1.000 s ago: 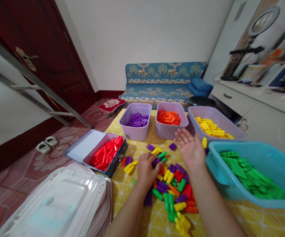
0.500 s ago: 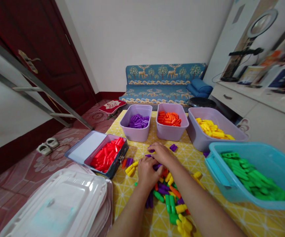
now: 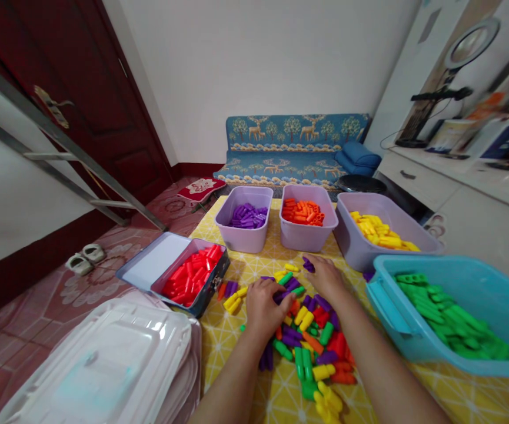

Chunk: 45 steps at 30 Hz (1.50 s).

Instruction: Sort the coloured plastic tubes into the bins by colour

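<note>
Bullet-shaped plastic building pieces in several colours lie mixed in a pile on the table, a green pair (image 3: 303, 364) among them. Over the pile's left side is my left hand (image 3: 263, 306), fingers curled and thumb round a purple piece (image 3: 279, 297) that is partly covered. At the pile's far right edge, my right hand (image 3: 328, 278) has its fingertips on another purple piece (image 3: 308, 265). Near my left hand lie a yellow piece (image 3: 233, 303) and a short purple piece (image 3: 231, 288).
Lilac bins hold purple (image 3: 243, 235), orange (image 3: 305, 235) and yellow (image 3: 360, 250) pieces along the far side. A turquoise bin (image 3: 406, 335) of green pieces stands right; a hinged box (image 3: 199, 309) of red ones is left. Stacked lids (image 3: 148, 347) lie at front left.
My right hand has moved right, from beside my left hand to the separate purple piece, uncovering more of the pile. My left hand has stayed nearly still.
</note>
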Available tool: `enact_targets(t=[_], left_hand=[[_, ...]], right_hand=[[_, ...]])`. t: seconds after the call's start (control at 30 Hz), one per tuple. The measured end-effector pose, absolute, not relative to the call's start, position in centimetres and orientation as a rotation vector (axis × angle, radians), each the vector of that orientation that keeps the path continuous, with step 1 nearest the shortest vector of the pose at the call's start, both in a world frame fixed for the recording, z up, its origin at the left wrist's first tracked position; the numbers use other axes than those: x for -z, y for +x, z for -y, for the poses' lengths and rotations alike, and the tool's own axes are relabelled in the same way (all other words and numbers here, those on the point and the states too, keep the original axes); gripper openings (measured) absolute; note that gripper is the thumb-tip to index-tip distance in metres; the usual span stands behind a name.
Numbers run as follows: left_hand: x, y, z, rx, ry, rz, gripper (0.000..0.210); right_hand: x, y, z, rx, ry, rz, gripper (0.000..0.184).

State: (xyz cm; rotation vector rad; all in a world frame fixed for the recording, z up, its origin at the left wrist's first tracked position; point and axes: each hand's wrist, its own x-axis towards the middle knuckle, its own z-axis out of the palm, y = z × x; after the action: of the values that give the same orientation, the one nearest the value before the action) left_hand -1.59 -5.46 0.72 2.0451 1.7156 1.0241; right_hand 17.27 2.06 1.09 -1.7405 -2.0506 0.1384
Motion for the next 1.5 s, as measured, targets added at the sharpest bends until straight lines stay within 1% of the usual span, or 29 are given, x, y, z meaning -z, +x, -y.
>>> enact_targets(t=[0.03, 0.1, 0.2, 0.23, 0.33, 0.37, 0.43, 0.53, 0.67, 0.77, 0.83, 0.97, 1.1, 1.2, 1.3, 1.4, 1.5], left_hand=[[-0.7, -1.6, 5.4, -1.028, 2.045, -1.709, 0.022], [-0.7, -1.6, 5.4, -1.035, 2.045, -1.692, 0.022], [-0.6, -1.7, 5.4, -1.076, 2.027, -1.651, 0.020], [-0.5, -1.7, 5.4, -1.103, 2.018, -1.631, 0.023], [-0.6, -1.8, 5.5, -1.184, 2.010, -1.546, 0.045], [-0.6, -1.8, 5.5, -1.197, 2.021, -1.510, 0.050], [-0.6, -1.8, 5.5, -1.199, 2.055, -1.444, 0.054], [-0.5, -1.8, 5.5, -1.192, 2.070, -1.394, 0.047], [-0.3, -1.8, 5.3, -1.275, 1.969, -1.372, 0.032], [-0.1, -1.7, 5.2, -1.334, 1.877, -1.362, 0.020], [0.0, -1.7, 5.2, -1.345, 1.833, -1.365, 0.017], [0.2, -1.8, 5.1, -1.347, 1.766, -1.370, 0.016], [0.0, -1.7, 5.2, -1.355, 1.711, -1.375, 0.015], [-0.1, -1.7, 5.2, -1.391, 1.625, -1.367, 0.015], [-0.1, -1.8, 4.9, -1.462, 1.510, -1.384, 0.016], [0.0, -1.9, 4.8, -1.506, 1.443, -1.393, 0.018], [-0.2, -1.8, 5.0, -1.482, 1.508, -1.349, 0.017]], right_hand=[[-0.7, 17.3, -2.0, -0.160, -1.753, 2.051, 0.038], [-0.2, 17.2, -1.7, -0.233, -1.737, 2.009, 0.032], [-0.1, 16.5, -0.7, -0.545, -1.552, 1.808, 0.026], [-0.2, 16.1, -0.2, -0.689, -1.463, 1.714, 0.027], [-0.7, 14.9, 1.5, -1.047, -1.248, 1.450, 0.033], [-0.8, 14.5, 2.0, -1.123, -1.208, 1.388, 0.035], [-0.8, 13.8, 2.8, -1.204, -1.171, 1.307, 0.038], [-0.7, 13.2, 3.4, -1.228, -1.180, 1.269, 0.038], [-0.4, 13.3, 3.5, -1.253, -1.167, 1.272, 0.037], [-0.2, 13.6, 3.5, -1.219, -1.188, 1.309, 0.035], [-0.1, 13.8, 3.5, -1.181, -1.216, 1.377, 0.034], [0.0, 13.9, 3.5, -1.113, -1.271, 1.510, 0.035], [-0.5, 13.6, 3.7, -1.030, -1.344, 1.452, 0.034], [-0.9, 13.4, 3.9, -1.089, -1.338, 1.302, 0.033], [-1.3, 13.8, 4.0, -1.136, -1.292, 1.178, 0.036], [-1.7, 14.1, 4.0, -1.131, -1.308, 1.222, 0.035], [-1.9, 13.7, 4.2, -1.134, -1.289, 1.381, 0.032]])
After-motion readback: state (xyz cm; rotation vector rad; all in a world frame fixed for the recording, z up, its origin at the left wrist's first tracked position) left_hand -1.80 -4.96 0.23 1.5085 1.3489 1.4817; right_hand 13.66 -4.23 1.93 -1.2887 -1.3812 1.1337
